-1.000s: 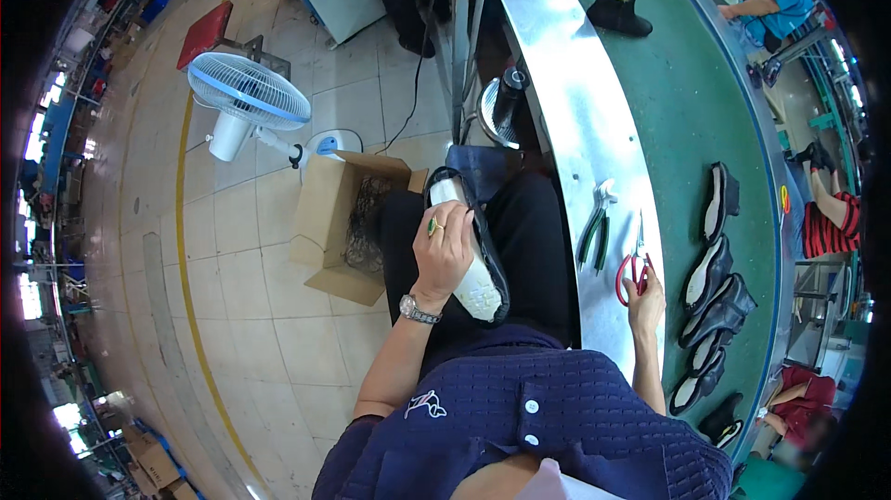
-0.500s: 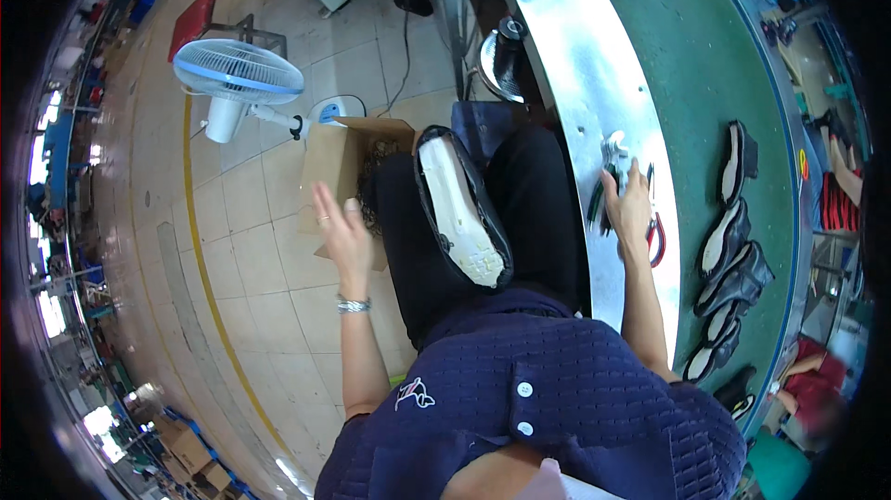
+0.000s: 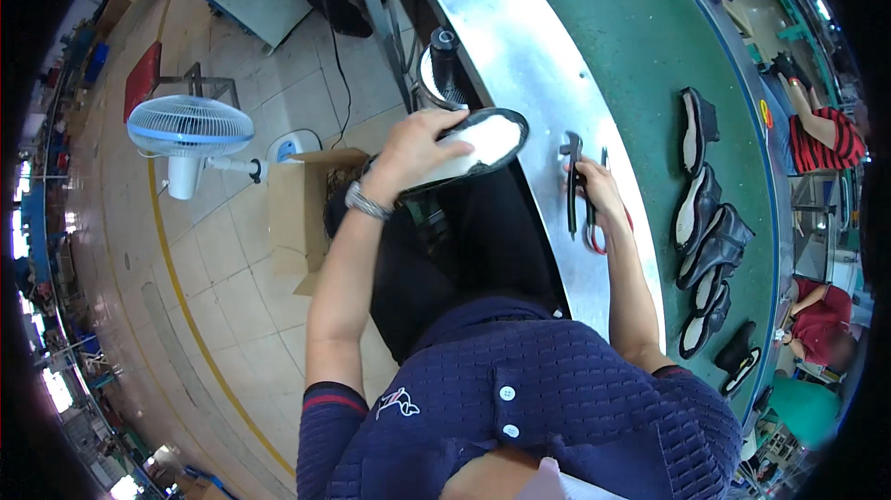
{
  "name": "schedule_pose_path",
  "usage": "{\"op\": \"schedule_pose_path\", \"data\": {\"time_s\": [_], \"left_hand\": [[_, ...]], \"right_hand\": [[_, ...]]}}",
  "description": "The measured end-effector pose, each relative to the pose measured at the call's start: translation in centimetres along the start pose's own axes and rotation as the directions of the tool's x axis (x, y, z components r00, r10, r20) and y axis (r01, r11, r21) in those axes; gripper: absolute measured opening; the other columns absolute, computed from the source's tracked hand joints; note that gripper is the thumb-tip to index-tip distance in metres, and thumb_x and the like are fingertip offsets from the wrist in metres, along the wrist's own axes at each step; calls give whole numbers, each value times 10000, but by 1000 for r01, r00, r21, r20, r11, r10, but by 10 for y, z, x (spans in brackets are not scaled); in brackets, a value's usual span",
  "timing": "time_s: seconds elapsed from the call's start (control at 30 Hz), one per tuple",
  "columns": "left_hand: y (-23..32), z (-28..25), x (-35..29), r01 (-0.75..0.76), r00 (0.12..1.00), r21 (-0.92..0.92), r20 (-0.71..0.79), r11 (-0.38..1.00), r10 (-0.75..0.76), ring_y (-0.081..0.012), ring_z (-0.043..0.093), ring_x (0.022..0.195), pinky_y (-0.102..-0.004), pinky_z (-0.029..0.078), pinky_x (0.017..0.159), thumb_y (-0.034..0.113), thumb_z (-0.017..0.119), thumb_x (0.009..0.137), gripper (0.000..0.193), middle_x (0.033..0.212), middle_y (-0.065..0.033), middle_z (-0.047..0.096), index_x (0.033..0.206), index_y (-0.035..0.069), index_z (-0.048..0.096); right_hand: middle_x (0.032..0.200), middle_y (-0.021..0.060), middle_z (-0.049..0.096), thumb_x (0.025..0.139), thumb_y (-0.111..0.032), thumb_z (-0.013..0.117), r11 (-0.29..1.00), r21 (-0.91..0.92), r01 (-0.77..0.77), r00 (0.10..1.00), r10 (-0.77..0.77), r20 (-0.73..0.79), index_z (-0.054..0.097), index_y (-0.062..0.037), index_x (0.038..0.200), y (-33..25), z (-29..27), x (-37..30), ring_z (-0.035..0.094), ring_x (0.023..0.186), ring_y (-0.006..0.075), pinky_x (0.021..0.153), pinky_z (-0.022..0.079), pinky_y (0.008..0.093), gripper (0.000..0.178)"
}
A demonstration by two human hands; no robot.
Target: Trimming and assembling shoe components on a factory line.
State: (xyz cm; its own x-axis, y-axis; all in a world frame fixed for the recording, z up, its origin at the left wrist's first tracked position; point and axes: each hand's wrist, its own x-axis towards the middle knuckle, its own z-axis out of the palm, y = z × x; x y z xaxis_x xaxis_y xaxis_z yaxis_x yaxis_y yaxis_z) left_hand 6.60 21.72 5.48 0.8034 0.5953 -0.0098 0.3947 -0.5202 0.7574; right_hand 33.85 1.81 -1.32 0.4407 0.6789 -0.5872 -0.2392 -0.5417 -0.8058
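My left hand [image 3: 415, 155] is closed around a black shoe upper [image 3: 509, 159] and holds it tilted above my lap. Its pale underside [image 3: 492, 140] faces up, with my thumb lying across it. On the metal bench to the right, the fingers of my right hand [image 3: 601, 192] are closed at a handle of dark-handled pincers [image 3: 572, 186]; the palm side is hidden. Beside and partly beneath this hand lies a tool with red handles [image 3: 595, 238].
Several black shoes [image 3: 713, 245] stand in a row on the green surface [image 3: 640, 129] beyond the metal bench [image 3: 529, 45]. An open cardboard box [image 3: 295, 217] sits at my left, near a fan [image 3: 190, 129]. A dark spool [image 3: 445, 64] stands behind the shoe upper. Other people are at the far right.
My left hand has moved from open beside the box to gripping the shoe upper, which is lifted off my lap and turned. My right hand's fingers have closed at the pincers.
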Motion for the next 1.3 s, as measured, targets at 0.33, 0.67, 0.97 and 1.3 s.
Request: {"op": "schedule_pose_path", "data": {"time_s": [0.33, 0.67, 0.97, 1.3], "left_hand": [[-8, 13, 18, 102, 975, 398, -222, 912, -12, -363, 647, 791, -481, 490, 687, 254, 479, 984, 313, 895, -183, 673, 868, 12, 641], [5, -1, -3, 411, 900, -176, -75, 894, -428, -324, 656, 814, -415, 509, 762, 375, 668, 853, 425, 855, -164, 680, 1061, 5, 652], [38, 57, -39, 272, 871, 317, -482, 909, -93, -351, 460, 1236, -438, 327, 1091, 37, 797, 644, 779, 1279, -177, 526, 1317, -37, 412], [19, 64, -49, 121, 875, 568, -448, 814, 183, -377, 494, 1215, -441, 365, 1076, 126, 739, 717, 679, 1294, -241, 517, 1306, -81, 471]], "right_hand": [[961, 81, 680, 942, -161, 584, 993, -72, -93, 949, 111, 296, 178, -60, 1523, -83, 11, -56, 602, 850, 126, 738, 457, 250, 716], [1011, 80, 640, 954, -69, 537, 621, -630, 466, 686, 196, 700, 269, -79, 1486, -176, 101, -29, 587, 937, 140, 848, 472, 296, 596], [627, 148, 569, 957, -127, 545, 410, -589, 697, 693, -171, 701, 304, -38, 1438, -123, 95, -40, 589, 509, 264, 523, 472, 380, 545], [742, 269, 634, 934, -154, 555, 6, -656, 755, 636, -255, 729, 351, -31, 1388, -145, 89, -47, 618, 686, 467, 621, 477, 498, 513]]}}
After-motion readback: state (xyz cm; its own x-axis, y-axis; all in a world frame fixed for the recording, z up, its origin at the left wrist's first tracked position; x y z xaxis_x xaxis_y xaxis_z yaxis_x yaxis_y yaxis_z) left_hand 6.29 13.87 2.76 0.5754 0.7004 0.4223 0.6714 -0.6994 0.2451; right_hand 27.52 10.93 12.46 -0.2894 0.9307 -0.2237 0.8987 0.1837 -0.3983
